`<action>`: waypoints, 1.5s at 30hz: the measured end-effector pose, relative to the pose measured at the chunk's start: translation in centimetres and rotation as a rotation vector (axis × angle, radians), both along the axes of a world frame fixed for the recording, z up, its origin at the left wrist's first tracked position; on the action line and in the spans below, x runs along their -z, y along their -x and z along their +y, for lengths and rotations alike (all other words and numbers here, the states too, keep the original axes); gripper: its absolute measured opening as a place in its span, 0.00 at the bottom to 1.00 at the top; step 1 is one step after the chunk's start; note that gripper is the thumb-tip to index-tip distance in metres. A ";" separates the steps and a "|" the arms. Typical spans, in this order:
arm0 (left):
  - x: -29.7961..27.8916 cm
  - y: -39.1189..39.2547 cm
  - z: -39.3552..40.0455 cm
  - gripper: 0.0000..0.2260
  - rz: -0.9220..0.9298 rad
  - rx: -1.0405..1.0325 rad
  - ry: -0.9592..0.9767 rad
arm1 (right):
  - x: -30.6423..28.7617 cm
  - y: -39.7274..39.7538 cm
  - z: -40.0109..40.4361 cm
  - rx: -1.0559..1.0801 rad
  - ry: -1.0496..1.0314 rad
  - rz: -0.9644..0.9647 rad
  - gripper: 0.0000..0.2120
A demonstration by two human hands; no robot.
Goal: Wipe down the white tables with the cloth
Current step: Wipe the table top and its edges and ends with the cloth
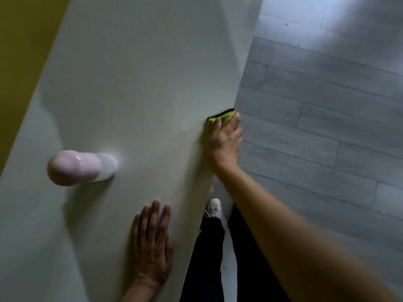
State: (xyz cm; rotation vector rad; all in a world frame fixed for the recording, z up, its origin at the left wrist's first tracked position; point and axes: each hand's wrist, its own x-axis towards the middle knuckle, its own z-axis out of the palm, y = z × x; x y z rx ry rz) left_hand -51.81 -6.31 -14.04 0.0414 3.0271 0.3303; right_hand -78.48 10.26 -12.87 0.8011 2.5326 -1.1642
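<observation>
Left hand (151,243): flat on white table (135,88), palm down, fingers extended and close together, holding nothing. Likely function: brace/support for body wt while the other arm reaches fwd.

Shoe (214,207) and dark trousers visible at the table's edge; person stands alongside the long side, prob. to work down the edge lengthwise.

Right hand (225,138): further out, at the table's right edge, arm extended. Fingers spread and pressed down over yellow cloth (219,118), pinning it to the surface rather than gripping it in a fist; flat press gives max. contact area for wiping. Cloth has a dark trim, sits on the tabletop right at the edge, mostly under the fingertips.

Pink-and-white object (80,167): stands on table well left of both hands, apart from cloth. Type cannot be told (blurred). Will need wiping around or lifting.

Far end of table: bare surface. Grey plank floor (327,105) at right.
</observation>
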 end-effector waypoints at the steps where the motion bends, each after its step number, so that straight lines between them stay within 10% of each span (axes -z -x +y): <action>1: 0.1 0.1 0.1 0.27 0.011 -0.002 0.001 | 0.0 2.4 0.6 0.011 -0.010 -0.005 0.31; 11: 0.1 -0.1 -0.2 0.28 0.025 0.012 -0.023 | 0.3 1.2 0.1 -0.151 -0.214 0.130 0.33; 18: 0.2 0.0 -0.1 0.26 0.036 -0.017 -0.015 | 1.1 -5.7 1.2 -0.758 -0.463 0.387 0.32; 25: 0.3 1.9 0.2 0.24 0.105 -0.058 -0.039 | 1.8 -1.6 -3.3 -1.567 -0.219 0.762 0.33; 37: 0.2 8.4 0.3 0.29 0.098 -0.141 -0.043 | 1.4 23.2 3.6 -0.695 -0.495 0.420 0.43; 45: 0.2 8.4 0.0 0.30 0.083 -0.128 -0.070 | 1.5 10.8 -12.2 -1.347 -0.107 0.884 0.35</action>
